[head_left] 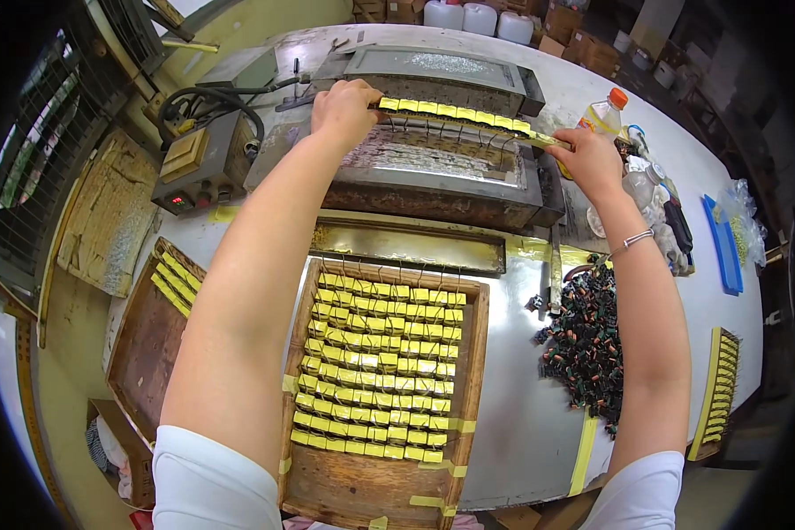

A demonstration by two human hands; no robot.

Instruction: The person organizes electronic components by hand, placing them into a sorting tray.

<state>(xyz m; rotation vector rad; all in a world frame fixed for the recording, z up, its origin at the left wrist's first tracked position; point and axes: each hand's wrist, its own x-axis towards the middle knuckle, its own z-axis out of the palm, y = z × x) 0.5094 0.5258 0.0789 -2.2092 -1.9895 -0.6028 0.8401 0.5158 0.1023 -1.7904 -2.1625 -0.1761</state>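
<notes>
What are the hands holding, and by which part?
Both hands, left hand and right hand, hold one long strip of small yellow components, each gripping one end.

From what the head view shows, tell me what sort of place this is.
Likely a small electronics workshop. Both hands, left hand and right hand, hold a strip of yellow parts over a metal trough; a wooden tray holds more strips beside a pile of small coils.

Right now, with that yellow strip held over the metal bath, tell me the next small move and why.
Probably lower the strip evenly: left hand and right hand hold its ends level over the solder bath, with the wire leads hanging down toward it.
</notes>
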